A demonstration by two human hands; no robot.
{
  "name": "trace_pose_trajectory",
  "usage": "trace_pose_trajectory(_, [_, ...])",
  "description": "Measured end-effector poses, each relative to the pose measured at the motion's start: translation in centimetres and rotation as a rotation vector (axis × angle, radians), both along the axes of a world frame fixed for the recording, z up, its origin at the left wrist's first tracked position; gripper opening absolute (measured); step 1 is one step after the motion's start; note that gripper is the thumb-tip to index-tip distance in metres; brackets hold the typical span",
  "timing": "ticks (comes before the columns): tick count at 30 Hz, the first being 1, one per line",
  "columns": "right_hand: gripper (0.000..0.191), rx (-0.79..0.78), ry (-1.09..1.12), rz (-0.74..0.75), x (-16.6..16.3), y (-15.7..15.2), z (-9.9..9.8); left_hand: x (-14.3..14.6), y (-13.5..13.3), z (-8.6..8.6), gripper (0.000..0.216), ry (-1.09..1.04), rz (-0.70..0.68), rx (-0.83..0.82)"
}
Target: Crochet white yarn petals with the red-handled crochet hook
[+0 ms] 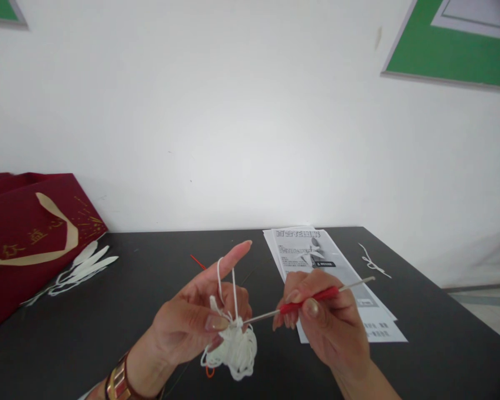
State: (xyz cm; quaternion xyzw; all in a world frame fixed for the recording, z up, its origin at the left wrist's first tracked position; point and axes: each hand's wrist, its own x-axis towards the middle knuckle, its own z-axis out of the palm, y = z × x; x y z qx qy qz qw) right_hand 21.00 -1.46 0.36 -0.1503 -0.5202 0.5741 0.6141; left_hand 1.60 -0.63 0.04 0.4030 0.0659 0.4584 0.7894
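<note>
Seen from the head camera, a person works white yarn with a red-handled crochet hook above a dark table (158, 250). The left hand (187, 319), in the lower center of the frame, pinches the work between thumb and fingers, its index finger extended toward the upper right with a strand of yarn looped over it. The white yarn bundle (239, 355) hangs from that pinch in loose loops at bottom center, a small orange loop (209, 371) showing at its lower edge. The right hand (325, 316), lower right of center, grips the crochet hook (290, 309) by its handle, fingers closed around it. The hook's left end meets the top of the bundle; whether it passes through a stitch is hard to tell at this size. A gold-toned band (119, 383) circles the left wrist.

Printed sheets (341, 258) lie partly behind the right hand, with a knotted white string (370, 262) near the table's right edge. At left, slender white pieces (89, 260) lie beside a dark red bag (25, 214) with a pale ribbon handle (71, 236). Green-and-white panels (454, 55) hang in the upper corners of the white wall (233, 111).
</note>
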Motion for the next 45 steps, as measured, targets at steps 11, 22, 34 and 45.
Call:
trace_pose_trajectory(11, [0.009,0.139,-0.181,-0.143,0.6,-0.8,0.6,-0.2,0.0,0.2,0.072,-0.001,0.025,0.000])
trace_pose_trajectory(22, [0.008,0.042,-0.047,-0.149,-0.4,-0.6,-0.2,0.0,0.3,-0.1,0.074,-0.031,0.052,-0.023])
trace_pose_trajectory(34, [0.009,-0.224,0.152,0.088,-0.9,0.7,-0.2,0.3,-0.2,0.2,0.075,-0.093,0.006,0.012])
trace_pose_trajectory(45, [0.007,-0.029,0.095,0.005,-0.7,0.3,0.0,0.3,0.0,0.2,0.074,-0.084,-0.016,0.021])
